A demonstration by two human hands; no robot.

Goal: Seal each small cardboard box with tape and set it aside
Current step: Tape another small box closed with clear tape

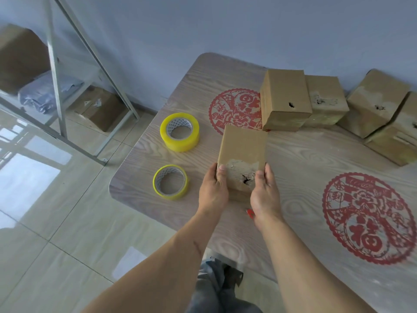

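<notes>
Bench [316, 168] carries the work; four boxes [285, 98] sit behind the held box [242, 150], likely awaiting tape. Rolls [179, 131] wait left of it. Left hand [213, 188] and right hand [264, 193] clasp its sides, steadying it.

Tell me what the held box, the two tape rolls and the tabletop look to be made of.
Held box: brown cardboard, matte; its top layer is torn off near a ragged hole.
Larger tape roll and smaller tape roll: glossy, translucent yellowish plastic film, apparently on printed card cores.
Tabletop: pale wood grain, smooth; probably laminate rather than solid wood, though the view leaves that open.
</notes>
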